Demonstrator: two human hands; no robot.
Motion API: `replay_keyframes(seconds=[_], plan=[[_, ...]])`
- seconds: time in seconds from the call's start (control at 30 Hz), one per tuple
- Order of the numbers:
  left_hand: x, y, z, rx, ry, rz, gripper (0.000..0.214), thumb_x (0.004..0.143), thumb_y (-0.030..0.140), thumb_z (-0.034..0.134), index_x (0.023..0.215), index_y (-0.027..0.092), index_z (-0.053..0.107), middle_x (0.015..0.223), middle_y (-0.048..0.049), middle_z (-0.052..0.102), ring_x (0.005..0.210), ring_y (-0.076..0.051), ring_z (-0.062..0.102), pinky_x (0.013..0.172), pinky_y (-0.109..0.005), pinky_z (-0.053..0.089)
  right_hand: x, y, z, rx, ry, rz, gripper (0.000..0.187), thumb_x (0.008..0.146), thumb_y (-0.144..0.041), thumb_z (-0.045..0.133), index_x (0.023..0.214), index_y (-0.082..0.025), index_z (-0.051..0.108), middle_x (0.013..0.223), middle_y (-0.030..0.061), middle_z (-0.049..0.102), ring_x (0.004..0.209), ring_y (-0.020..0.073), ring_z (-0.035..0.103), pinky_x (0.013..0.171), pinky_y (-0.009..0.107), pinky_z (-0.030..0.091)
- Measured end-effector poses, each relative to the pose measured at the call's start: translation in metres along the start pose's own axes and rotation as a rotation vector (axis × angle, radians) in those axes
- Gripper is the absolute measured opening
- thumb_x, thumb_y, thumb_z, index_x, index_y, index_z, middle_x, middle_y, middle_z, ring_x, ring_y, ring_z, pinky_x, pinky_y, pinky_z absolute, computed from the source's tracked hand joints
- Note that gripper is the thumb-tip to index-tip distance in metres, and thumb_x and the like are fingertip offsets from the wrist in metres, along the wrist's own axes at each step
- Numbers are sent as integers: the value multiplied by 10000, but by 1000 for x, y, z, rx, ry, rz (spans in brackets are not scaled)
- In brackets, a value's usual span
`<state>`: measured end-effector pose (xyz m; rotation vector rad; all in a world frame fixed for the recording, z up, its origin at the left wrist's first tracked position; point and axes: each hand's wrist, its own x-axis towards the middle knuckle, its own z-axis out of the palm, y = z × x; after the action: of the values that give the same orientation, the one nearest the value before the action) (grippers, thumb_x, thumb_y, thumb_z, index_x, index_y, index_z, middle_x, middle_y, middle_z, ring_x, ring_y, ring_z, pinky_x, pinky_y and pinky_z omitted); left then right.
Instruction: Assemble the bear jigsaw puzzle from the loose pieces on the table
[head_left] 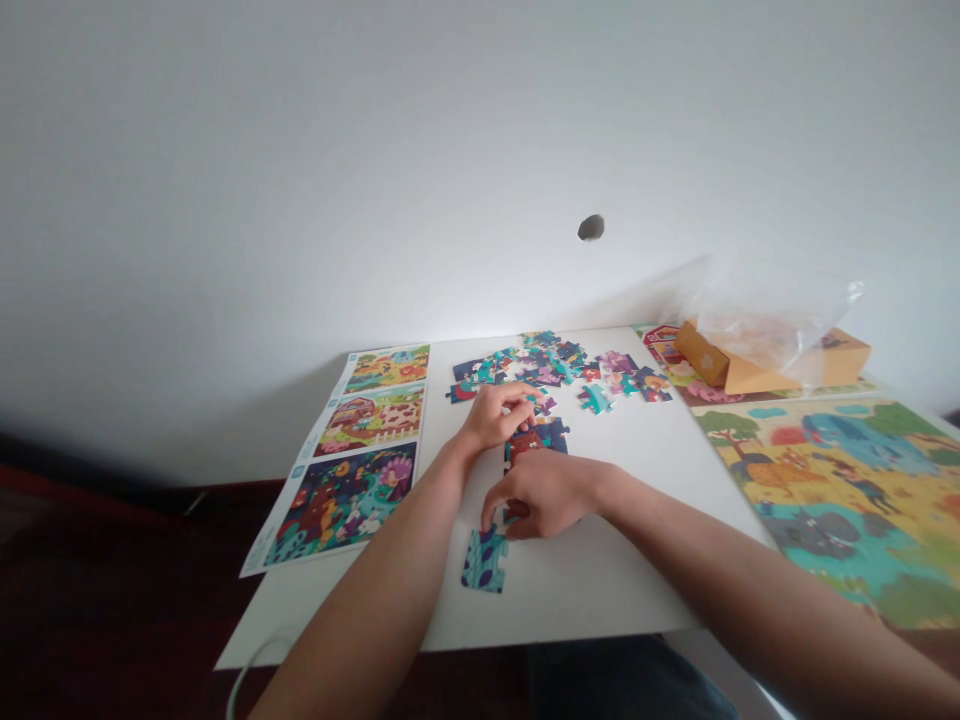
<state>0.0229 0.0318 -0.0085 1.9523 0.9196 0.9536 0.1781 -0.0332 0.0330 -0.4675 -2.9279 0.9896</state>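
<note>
Three small scenes run down a printed sheet [361, 490] on our left; its margin writing is too small to read. A clear bag [772, 318] lies over an orange carton [703, 358], its contents hidden. On the white surface [585, 595], our right hand [544, 492] curls at a teal, purple-spotted puzzle part [482, 566]; our left hand [499, 413] bends beside dark, multicoloured pieces [551, 362]. We cannot tell whether either hand's fingers are clamped.

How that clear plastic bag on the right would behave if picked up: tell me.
The clear plastic bag is probably floppy, judging by its creases, and likely light, being thin and see-through. Pushed, it might slip off the orange cardboard beneath it.
</note>
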Motion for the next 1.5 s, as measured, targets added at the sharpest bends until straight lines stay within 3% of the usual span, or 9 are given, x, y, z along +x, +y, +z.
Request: replay_keyframes(seconds=[0.2,0.33,0.47,0.57,0.67,0.8,1.13,1.3,1.5], plan=[[1,-6,1,-33,65,-23,309,884,309,545,1071,130,714,702,-52,719,529,-135,644,567,-246,517,4,3,6,-99,86,25,311,840,-243,616,1131,-238,725,707,-10,703,672,147,611,629,238,383],[5,-11,-1,112,322,-50,287,903,290,500,1040,161,716,729,-37,732,595,-146,670,627,-257,540,6,7,11,-158,161,42,316,847,-258,621,1148,-248,718,748,-2,726,714,160,640,641,246,385],[9,-13,-6,422,510,-98,262,903,251,500,1025,213,729,869,-31,770,858,-186,706,858,-310,533,7,9,11,-160,221,63,284,869,-318,624,1130,-256,717,755,-6,728,736,162,652,671,254,407],[9,-12,-8,652,520,-140,264,877,207,524,1024,256,738,1059,-26,753,1085,-220,638,1016,-372,451,6,12,7,-246,373,192,244,900,-318,580,1078,-247,730,888,31,730,808,178,641,710,276,424],[7,-11,-6,813,556,-324,275,838,225,584,1048,319,735,1217,-24,689,1208,-289,540,1059,-518,375,4,21,2,-381,502,334,279,896,-322,581,1114,-226,727,1071,96,677,998,237,590,829,329,431],[7,-12,-3,869,498,-548,322,818,350,642,1135,341,700,1368,-60,586,1277,-368,444,1023,-657,325,-1,33,-3,-413,469,410,383,842,-441,646,1169,-252,712,1212,120,608,1137,299,518,927,417,397],[6,-14,-5,891,521,-610,293,801,395,672,1083,318,698,1279,-72,608,1214,-357,474,1027,-616,327,-12,40,-16,-363,452,344,277,725,-291,686,986,-226,756,1045,73,683,997,256,609,887,371,398],[7,-14,-5,904,528,-574,288,802,381,677,1082,314,695,1207,-69,648,1180,-339,498,1014,-577,333,-11,51,-15,-355,515,348,154,819,-282,607,827,-205,741,924,62,697,910,226,632,885,362,417],[8,-15,-3,860,515,-523,289,792,335,670,1079,308,692,1124,-66,710,1150,-334,514,999,-566,331,-13,71,-14,-401,695,562,395,895,-351,571,1256,-209,646,1348,124,585,1242,284,504,1076,461,334]])
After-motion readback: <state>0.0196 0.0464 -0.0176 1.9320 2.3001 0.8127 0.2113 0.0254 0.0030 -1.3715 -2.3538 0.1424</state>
